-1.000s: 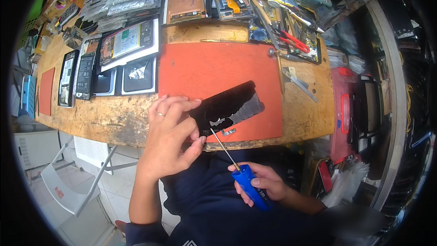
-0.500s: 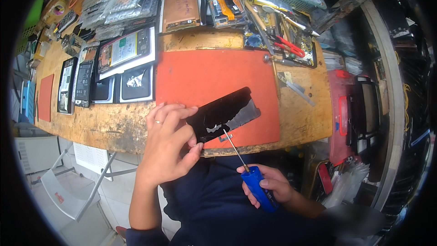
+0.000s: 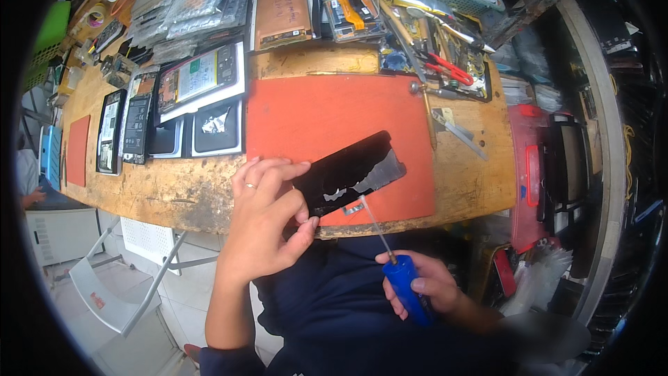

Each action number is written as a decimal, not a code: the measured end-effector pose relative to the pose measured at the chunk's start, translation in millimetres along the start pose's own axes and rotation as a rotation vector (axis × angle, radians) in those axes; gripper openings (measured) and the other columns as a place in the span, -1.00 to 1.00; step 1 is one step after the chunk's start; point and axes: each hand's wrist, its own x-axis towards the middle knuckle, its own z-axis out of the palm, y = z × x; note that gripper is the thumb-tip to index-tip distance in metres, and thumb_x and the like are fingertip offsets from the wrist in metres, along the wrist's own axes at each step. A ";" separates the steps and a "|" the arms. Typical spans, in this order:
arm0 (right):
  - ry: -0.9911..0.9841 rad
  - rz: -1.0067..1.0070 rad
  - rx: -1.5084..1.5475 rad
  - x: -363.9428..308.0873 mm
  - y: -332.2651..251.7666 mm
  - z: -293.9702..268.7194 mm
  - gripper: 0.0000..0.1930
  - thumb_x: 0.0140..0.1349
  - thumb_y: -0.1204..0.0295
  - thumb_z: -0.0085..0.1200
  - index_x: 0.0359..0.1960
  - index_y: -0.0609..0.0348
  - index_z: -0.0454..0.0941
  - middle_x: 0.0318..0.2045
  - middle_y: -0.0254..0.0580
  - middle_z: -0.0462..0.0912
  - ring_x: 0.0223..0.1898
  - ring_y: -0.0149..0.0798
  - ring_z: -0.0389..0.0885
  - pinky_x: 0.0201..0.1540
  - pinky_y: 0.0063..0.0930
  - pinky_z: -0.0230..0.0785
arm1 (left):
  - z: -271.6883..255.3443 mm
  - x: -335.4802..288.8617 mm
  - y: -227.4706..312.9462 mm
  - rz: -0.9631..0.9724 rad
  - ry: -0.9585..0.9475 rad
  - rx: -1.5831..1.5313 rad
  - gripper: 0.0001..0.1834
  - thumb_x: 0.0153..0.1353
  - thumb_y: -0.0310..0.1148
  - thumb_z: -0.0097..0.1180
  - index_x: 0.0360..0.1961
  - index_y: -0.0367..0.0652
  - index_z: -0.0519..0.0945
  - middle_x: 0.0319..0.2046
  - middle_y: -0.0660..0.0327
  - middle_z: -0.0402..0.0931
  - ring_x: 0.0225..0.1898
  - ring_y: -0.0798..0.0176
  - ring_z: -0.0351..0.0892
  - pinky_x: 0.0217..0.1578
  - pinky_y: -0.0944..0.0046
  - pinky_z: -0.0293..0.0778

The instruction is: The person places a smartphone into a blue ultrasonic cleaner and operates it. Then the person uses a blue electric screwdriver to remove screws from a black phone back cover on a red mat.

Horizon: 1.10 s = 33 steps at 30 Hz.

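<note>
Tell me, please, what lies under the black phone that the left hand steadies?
The black phone rests on the red mat, which covers the wooden bench. The left hand hides its near end, so anything beneath there cannot be seen.

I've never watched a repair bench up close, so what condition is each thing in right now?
Black phone: lying on the red mat, pinned at one end.
Left hand: gripping the phone.
Right hand: closed around the handle.
Blue-handled screwdriver: tilted, tip at the phone's edge.
Red-handled pliers: lying unused.
</note>
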 end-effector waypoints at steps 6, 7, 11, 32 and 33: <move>-0.048 0.130 0.016 21.6 12.9 6.1 -0.36 0.47 0.30 -0.01 0.47 0.37 0.13 -0.12 -0.01 0.57 -0.31 -0.32 0.65 -0.29 -0.49 0.61 | -0.3 0.6 -0.6 0.016 -0.002 0.018 -0.80 -0.03 -0.35 0.32 -0.54 -0.08 0.49 0.13 0.08 0.51 0.23 -0.08 0.40 0.35 -0.25 0.08; -0.044 0.121 0.003 23.3 15.0 5.0 -0.35 0.46 0.28 0.01 0.47 0.37 0.14 -0.13 0.00 0.58 -0.32 -0.33 0.65 -0.29 -0.49 0.60 | -0.2 0.5 -0.6 0.021 0.010 0.013 -0.80 -0.03 -0.35 0.32 -0.54 -0.08 0.49 0.13 0.08 0.51 0.23 -0.08 0.40 0.35 -0.26 0.08; -0.047 0.072 0.043 19.4 17.5 -1.1 -0.34 0.45 0.26 0.01 0.47 0.37 0.14 -0.14 0.01 0.58 -0.34 -0.33 0.66 -0.30 -0.49 0.60 | 1.4 0.2 0.1 0.009 0.009 0.008 -0.79 -0.08 -0.38 0.34 -0.55 -0.11 0.48 0.13 0.04 0.51 0.22 -0.16 0.39 0.31 -0.20 0.11; -0.025 0.076 0.037 7.1 19.2 -1.1 -0.32 0.44 0.27 0.00 0.48 0.35 0.12 -0.12 0.03 0.58 -0.31 -0.30 0.65 -0.28 -0.46 0.61 | 1.1 -0.7 12.3 0.008 0.025 0.076 -0.84 -0.06 -0.44 0.28 -0.47 -0.15 0.52 0.16 -0.01 0.47 0.18 -0.13 0.42 0.32 -0.26 0.16; -0.023 0.076 0.033 6.5 18.6 -0.5 -0.32 0.44 0.27 0.00 0.48 0.34 0.12 -0.12 0.03 0.58 -0.31 -0.30 0.65 -0.28 -0.45 0.61 | 1.5 -1.5 11.6 0.014 0.023 0.077 -0.84 -0.06 -0.44 0.29 -0.46 -0.15 0.52 0.17 -0.02 0.47 0.17 -0.14 0.43 0.31 -0.26 0.19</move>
